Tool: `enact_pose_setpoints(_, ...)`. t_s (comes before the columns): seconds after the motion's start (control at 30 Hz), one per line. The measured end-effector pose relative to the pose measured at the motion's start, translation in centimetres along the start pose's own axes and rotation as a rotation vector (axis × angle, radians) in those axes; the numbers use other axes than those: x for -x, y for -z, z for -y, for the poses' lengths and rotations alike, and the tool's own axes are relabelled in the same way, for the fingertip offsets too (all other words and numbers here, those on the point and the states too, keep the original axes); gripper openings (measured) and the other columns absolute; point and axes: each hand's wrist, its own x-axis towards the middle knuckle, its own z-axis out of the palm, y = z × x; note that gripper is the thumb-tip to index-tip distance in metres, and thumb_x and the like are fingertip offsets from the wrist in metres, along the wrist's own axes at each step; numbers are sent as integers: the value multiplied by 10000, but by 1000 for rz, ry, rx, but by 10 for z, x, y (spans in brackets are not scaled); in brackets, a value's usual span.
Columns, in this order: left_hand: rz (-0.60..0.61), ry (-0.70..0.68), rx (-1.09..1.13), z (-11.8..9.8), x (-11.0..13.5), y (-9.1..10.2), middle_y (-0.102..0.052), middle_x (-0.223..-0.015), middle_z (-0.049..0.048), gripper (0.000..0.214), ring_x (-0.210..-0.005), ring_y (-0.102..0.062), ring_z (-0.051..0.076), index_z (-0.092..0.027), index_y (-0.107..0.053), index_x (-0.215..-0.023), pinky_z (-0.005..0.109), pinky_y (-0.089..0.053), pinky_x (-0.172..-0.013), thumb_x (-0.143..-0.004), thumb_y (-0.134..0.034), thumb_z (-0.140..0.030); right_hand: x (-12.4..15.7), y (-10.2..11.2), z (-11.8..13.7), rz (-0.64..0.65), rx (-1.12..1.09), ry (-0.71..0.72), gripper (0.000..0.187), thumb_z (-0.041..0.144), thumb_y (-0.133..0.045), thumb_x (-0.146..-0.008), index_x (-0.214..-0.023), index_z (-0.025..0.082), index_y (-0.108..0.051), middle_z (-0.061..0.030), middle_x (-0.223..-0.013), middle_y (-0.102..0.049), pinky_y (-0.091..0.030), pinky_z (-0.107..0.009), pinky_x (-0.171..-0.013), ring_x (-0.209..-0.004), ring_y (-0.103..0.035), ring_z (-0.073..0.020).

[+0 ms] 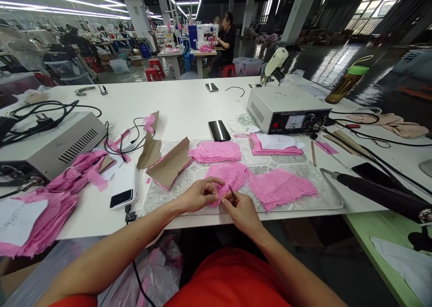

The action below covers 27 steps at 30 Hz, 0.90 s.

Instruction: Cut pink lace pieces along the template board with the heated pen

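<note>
Phone [219,131] lies beyond the lace [232,173], with a meter box [290,111] to the right and brown card [170,163] to the left; a black pen tool [378,192] juts in from the right. White table [175,104] stretches behind the phone; the mat [326,200] runs close to the front edge. On it the lace is pink, crinkled, scalloped. Left hand [202,194] has curled fingers at the lace's edge, whether pinching I cannot tell; right hand [241,210] grips a dark pointed tool [232,193].
</note>
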Motion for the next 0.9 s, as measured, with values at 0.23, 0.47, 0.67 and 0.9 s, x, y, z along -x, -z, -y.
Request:
enact_pose_setpoints(0.23,56,36,245,6,-1,9,-601,-1176,111,232,-813,-574,148,-119,-554,-607,266,-414,-679,-750,-649,-276,-4,-5,6,-67,-19,7,175,336,-564,-708,-633,179,-585,-8,-589,-626,-391,-247,-545,-533,-534,-125)
enact_pose_setpoints(0.47,66,47,319,6,-2,11,-605,-1196,131,231,-812,-588,159,-111,-576,-594,259,-401,-654,-710,-693,-273,-7,-6,10,-76,-40,-25,180,331,-580,-679,-574,195,-527,2,-557,-598,-377,-246,-529,-514,-516,-120)
enact_pose_setpoints(0.67,112,-6,380,7,-5,13,-640,-971,102,293,-775,-561,141,-111,-579,-620,266,-408,-698,-745,-707,-343,-10,-5,12,-84,-53,-65,214,362,-601,-660,-566,195,-504,17,-543,-557,-363,-250,-541,-523,-494,-117)
enact_pose_setpoints(0.9,109,62,382,7,-5,11,-570,-735,24,357,-542,-414,59,-104,-560,-670,200,-290,-494,-755,-710,-416,-12,-5,7,-70,-74,-40,180,340,-608,-670,-652,196,-502,27,-611,-546,-377,-256,-577,-564,-481,-112)
